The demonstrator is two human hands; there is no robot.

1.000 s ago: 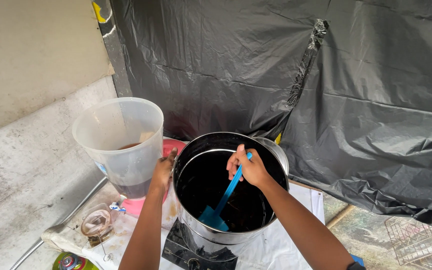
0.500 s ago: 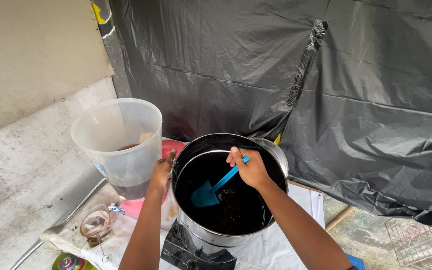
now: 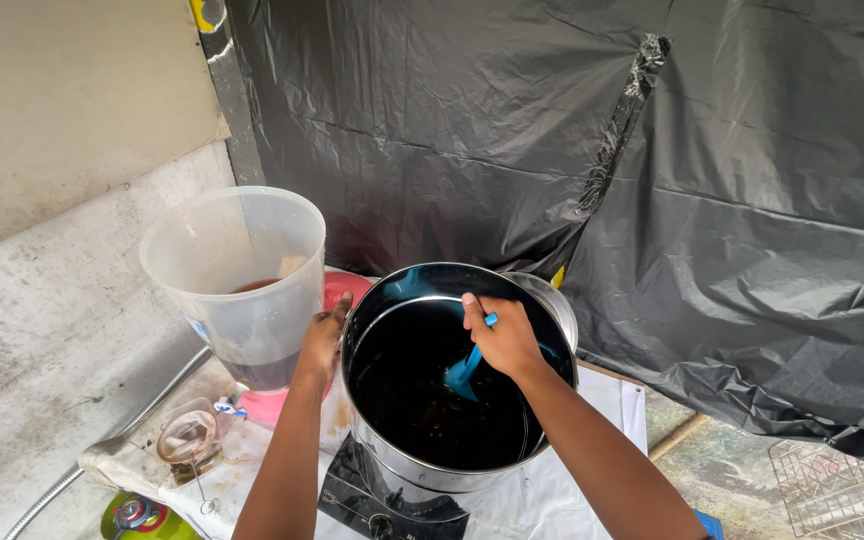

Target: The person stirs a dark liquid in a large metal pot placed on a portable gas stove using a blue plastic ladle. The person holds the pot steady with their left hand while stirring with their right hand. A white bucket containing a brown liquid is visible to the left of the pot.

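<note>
A large steel pot (image 3: 422,470) full of dark liquid stands on a black cooker (image 3: 372,505) at the bottom centre. My right hand (image 3: 502,338) grips the handle of a blue spatula (image 3: 464,372) whose blade dips into the liquid. My left hand (image 3: 324,338) rests on the pot's left rim, beside a translucent plastic bucket (image 3: 234,275) that holds a little dark liquid.
A pink lid or basin (image 3: 347,290) lies under the bucket. A small glass jar (image 3: 187,440) and a green gas canister (image 3: 137,518) sit at the lower left, next to a metal hose (image 3: 102,450). Black plastic sheeting (image 3: 652,180) hangs behind. A wire rack (image 3: 842,485) is at lower right.
The spatula blade has swung from the pot's lower left towards the middle and sunk deeper under my right hand. The left hand stays on the rim.
</note>
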